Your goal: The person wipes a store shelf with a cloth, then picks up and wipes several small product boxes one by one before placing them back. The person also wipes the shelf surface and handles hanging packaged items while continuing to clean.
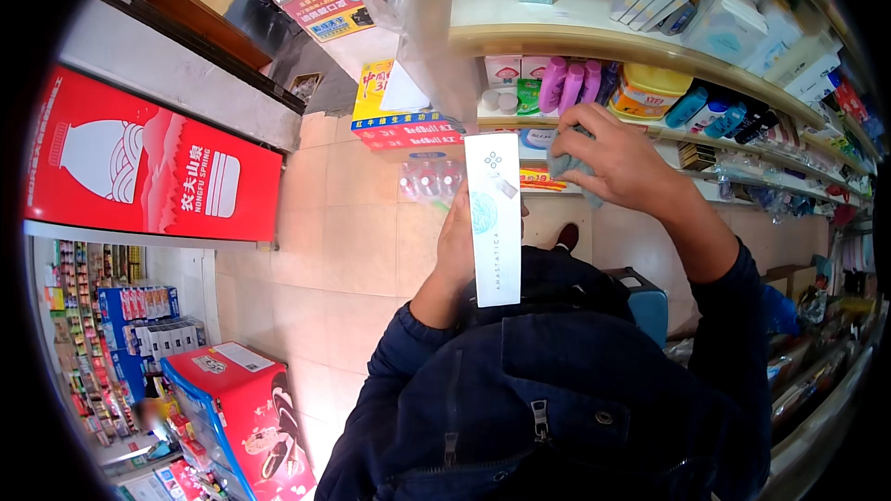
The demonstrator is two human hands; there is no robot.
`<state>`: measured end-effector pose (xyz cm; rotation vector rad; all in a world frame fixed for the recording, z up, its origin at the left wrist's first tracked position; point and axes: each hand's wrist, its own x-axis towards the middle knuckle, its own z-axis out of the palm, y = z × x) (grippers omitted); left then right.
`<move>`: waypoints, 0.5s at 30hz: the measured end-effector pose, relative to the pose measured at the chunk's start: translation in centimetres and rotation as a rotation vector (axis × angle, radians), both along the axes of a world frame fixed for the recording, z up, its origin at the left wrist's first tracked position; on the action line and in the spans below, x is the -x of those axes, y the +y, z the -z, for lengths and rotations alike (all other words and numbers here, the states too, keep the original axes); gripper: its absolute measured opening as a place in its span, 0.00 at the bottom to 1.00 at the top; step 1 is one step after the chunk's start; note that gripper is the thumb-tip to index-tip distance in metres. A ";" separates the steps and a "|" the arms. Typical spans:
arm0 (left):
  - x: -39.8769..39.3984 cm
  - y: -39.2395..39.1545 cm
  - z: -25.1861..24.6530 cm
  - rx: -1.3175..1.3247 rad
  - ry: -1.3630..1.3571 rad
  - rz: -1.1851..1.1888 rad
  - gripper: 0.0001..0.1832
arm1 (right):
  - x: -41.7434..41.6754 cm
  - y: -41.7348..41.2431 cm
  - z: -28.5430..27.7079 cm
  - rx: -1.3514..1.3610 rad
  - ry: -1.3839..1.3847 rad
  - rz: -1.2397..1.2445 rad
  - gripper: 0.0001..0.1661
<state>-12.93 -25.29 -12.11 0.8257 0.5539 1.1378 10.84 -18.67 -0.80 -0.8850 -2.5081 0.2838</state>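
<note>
My left hand [456, 243] grips a tall white carton [498, 257] from its left side, in front of my chest. The carton's narrow face is turned up and bears printed writing and a pale blue round emblem. To the right of it, my right hand [623, 160] is raised with a crumpled grey-green cloth [572, 153] pinched between fingers and thumb. The cloth is apart from the carton. Part of my left hand is hidden behind the carton.
Store shelves [515, 38] run along the front and right, holding pink bottles [572, 87], a yellow tub [647, 89] and white boxes. Red Bull cases [407, 129] and a pack of bottles [430, 181] stand on the floor. A blue bin [647, 313] is beside me; a red cooler [257, 424] stands left.
</note>
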 end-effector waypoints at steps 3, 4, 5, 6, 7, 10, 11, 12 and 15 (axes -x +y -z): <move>-0.5 -0.2 -0.1 0.048 -0.045 0.026 0.33 | 0.4 -0.2 0.2 0.086 0.165 0.034 0.15; -0.7 -0.3 -0.1 0.076 -0.071 0.032 0.32 | 0.6 -0.3 0.2 0.120 0.221 0.051 0.16; -1.0 -0.4 -0.3 0.085 -0.031 -0.006 0.33 | 0.8 -0.3 0.2 0.118 0.248 0.032 0.16; -1.3 -0.4 -0.6 0.092 0.010 -0.043 0.34 | 0.9 -0.1 0.2 0.115 0.276 0.015 0.16; -1.5 -0.3 -1.0 0.098 0.050 -0.080 0.35 | 1.1 -0.1 0.2 0.111 0.304 -0.003 0.16; -1.9 -0.2 -1.5 -0.003 0.178 -0.146 0.34 | 1.9 -0.2 -0.2 0.065 0.289 -0.022 0.15; -1.7 -0.2 -1.5 -0.019 0.174 -0.125 0.33 | 2.1 -0.1 -0.2 0.050 0.274 -0.024 0.15; -1.4 -0.1 -1.5 -0.035 0.169 -0.102 0.32 | 2.4 0.0 -0.3 0.035 0.259 -0.026 0.15; -1.9 -0.3 -2.9 -0.086 0.176 -0.132 0.32 | 3.1 0.0 -0.4 -0.001 0.213 -0.019 0.16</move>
